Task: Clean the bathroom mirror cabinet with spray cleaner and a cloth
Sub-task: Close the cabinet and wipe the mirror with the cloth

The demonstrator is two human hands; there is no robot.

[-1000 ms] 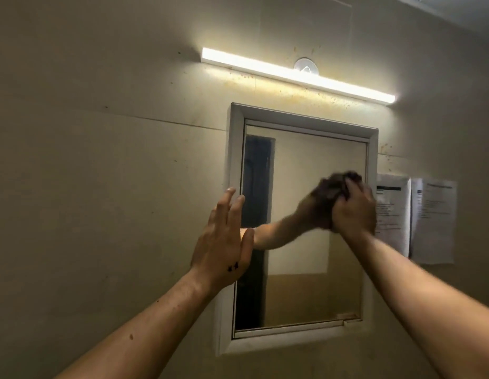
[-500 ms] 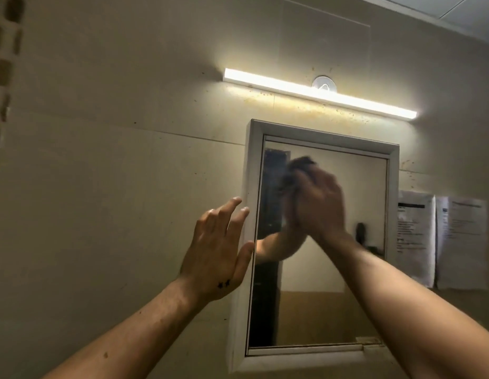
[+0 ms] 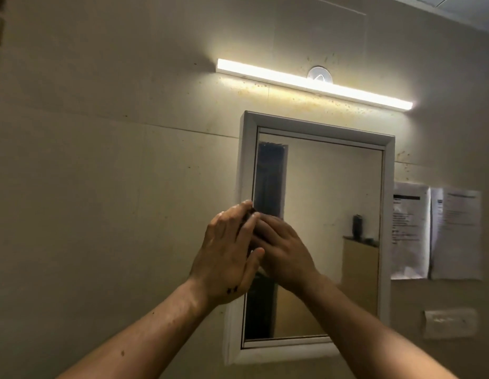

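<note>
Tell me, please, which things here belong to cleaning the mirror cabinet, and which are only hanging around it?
For the job: mirror cabinet, dark cloth (mostly hidden where both hands meet), left hand, right hand. No spray cleaner is visible.

Just there: light bar, round fitting behind it, paper notices, pale wall holder.
</note>
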